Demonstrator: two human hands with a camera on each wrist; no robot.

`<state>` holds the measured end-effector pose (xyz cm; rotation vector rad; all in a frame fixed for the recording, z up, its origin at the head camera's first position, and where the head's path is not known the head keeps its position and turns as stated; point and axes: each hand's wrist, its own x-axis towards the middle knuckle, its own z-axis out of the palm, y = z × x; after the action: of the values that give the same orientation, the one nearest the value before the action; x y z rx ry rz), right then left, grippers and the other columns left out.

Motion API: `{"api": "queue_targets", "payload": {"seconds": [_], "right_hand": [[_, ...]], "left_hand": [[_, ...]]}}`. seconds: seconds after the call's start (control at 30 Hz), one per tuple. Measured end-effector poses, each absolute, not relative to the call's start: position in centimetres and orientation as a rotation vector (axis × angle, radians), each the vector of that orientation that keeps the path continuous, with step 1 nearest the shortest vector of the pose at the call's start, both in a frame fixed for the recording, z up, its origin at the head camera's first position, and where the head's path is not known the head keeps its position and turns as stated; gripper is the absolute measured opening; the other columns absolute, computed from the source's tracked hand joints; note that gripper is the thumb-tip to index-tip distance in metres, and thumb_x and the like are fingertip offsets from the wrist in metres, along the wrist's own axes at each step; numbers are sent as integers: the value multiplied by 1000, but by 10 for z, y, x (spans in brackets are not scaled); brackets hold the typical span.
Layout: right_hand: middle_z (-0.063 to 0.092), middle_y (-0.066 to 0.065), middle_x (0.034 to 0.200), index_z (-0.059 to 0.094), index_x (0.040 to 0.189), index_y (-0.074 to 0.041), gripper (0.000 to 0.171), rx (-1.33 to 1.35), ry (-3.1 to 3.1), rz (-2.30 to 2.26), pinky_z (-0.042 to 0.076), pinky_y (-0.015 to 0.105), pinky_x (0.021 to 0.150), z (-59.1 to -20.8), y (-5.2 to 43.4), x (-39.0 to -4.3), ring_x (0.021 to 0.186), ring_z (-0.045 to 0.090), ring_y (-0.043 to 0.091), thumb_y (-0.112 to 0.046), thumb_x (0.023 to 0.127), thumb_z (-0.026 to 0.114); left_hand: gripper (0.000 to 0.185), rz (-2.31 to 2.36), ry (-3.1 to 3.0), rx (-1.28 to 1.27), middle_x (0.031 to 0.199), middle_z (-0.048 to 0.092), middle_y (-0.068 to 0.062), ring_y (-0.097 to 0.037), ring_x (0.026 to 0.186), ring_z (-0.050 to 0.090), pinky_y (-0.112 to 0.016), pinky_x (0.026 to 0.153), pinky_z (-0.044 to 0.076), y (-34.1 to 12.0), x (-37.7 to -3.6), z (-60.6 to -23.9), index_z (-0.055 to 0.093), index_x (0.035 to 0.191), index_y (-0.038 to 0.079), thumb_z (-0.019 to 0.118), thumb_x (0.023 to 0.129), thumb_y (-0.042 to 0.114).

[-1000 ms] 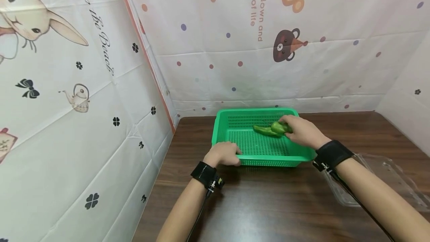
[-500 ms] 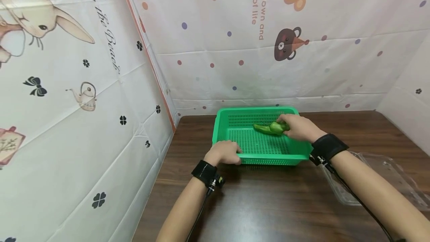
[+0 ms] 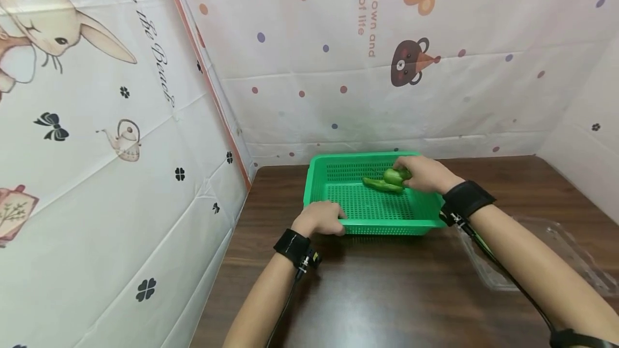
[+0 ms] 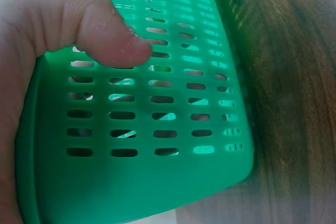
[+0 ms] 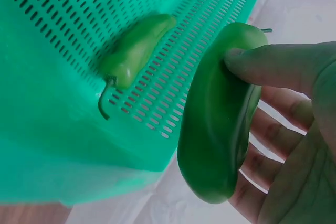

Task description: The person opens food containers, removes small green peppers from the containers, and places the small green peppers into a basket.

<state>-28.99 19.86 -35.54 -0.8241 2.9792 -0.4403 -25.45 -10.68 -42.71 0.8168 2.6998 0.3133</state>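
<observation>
**Right hand grips pepper over green basket; left hand steadies near rim**

Gripping a green pepper [image 5: 220,114], the right hand [image 3: 423,174] has its thumb pressed on the upper side and its fingers [image 5: 273,145] curled beneath, so the pepper is pinched between them. In the head view this held pepper [image 3: 395,176] sits over the far right part of the green basket [image 3: 321,176], above the perforated floor; whether it touches the floor cannot be told.

A second pepper [image 5: 137,50] lies on the basket floor, stem toward the near wall, just beside the held one and apart from the hand. The head view shows it as a longer piece [image 3: 377,183] to the left of the held pepper.

The left hand [image 3: 320,218] holds the basket's near left rim, thumb [image 4: 113,38] curled over the slotted wall [image 4: 157,114].

The basket rests on a dark wooden table [image 3: 387,294]. A clear plastic container [image 3: 546,254] lies on the table to the right, well apart from the basket. Black straps [image 3: 465,198] circle both wrists.
</observation>
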Motion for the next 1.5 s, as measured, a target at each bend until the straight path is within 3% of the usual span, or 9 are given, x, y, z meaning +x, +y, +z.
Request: {"api": "queue_targets", "payload": {"seconds": [0.17,0.4,0.5,0.67,0.9,1.2,1.3,1.37,1.5], "right_hand": [[69,16,118,66,124,-4,38,-846,2964,-459,54,52,86,-366,196,-300,106,66,35,-3,87,75],[68,19,120,67,123,-4,39,-837,2951,-465,55,52,87,-374,193,-309,107,65,37,-3,86,76],[68,21,120,67,123,-4,40,-825,2944,-480,54,52,88,-375,193,-314,109,65,39,-3,85,77],[67,22,120,67,124,-3,41,-821,2934,-489,54,52,88,-376,192,-322,109,64,40,-2,84,77],[68,22,118,68,121,-1,37,-834,2920,-504,54,53,89,-381,188,-329,110,64,42,-1,84,76],[68,20,120,70,119,-5,35,-819,2891,-478,53,55,91,-398,183,-335,114,61,42,-3,85,78],[67,20,121,68,120,-5,37,-807,2877,-504,51,56,94,-404,182,-338,115,60,42,-4,85,79],[67,19,120,67,121,-6,39,-792,2864,-515,51,55,94,-409,182,-340,113,60,40,-6,84,80],[66,17,113,65,118,-7,41,-747,2825,-533,53,50,88,-418,182,-344,105,62,35,-8,81,84]], "left_hand": [[36,302,2705,803,96,72,8,-10,60,31,-28,55,27,-107,-257,-426,76,120,27,66,85,26],[44,294,2696,794,114,74,8,-10,63,38,-28,56,29,-107,-256,-428,71,130,29,67,86,28],[43,313,2698,794,92,70,7,-10,61,32,-28,55,27,-107,-256,-427,72,129,28,67,86,27],[29,326,2699,813,62,35,8,-10,57,18,-28,54,20,-107,-256,-427,77,111,26,65,85,24],[5,302,2690,832,58,21,9,-9,57,13,-27,53,17,-105,-256,-428,63,81,23,65,86,23],[18,302,2699,817,56,22,9,-8,56,13,-26,52,17,-103,-254,-427,73,97,30,64,83,22],[5,295,2709,818,55,21,9,-8,55,12,-26,51,16,-103,-255,-427,68,83,27,65,83,22],[13,289,2717,824,55,20,9,-8,55,12,-26,51,16,-104,-255,-426,58,72,24,65,82,22],[12,296,2709,838,56,20,9,-9,56,12,-26,52,16,-104,-255,-428,59,72,22,65,82,22]]}}
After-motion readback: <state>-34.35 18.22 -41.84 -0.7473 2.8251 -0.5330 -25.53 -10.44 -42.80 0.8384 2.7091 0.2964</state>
